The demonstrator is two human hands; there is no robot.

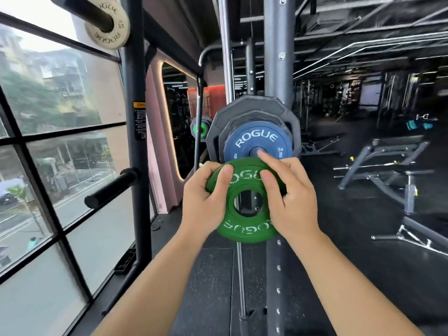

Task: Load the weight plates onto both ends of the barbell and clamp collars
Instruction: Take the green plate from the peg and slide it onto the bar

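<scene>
— Where are the hands?
— Both out in front, close together. The left hand grips the left rim of the plate, thumb laid flat across its face, fingers curled behind.
— And the right?
— The right hand holds the right rim, thumb on the face, index finger stretched up past the top edge. Both forearms are bare, rising from the lower corners and converging toward the wrists.

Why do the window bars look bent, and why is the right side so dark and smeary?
Head view: the wide-angle lens bows the window bars; daylight lights the green plate, left hand and right hand, all fairly sharp; the gym on the right is dim, its bench smeared by blur.
</scene>
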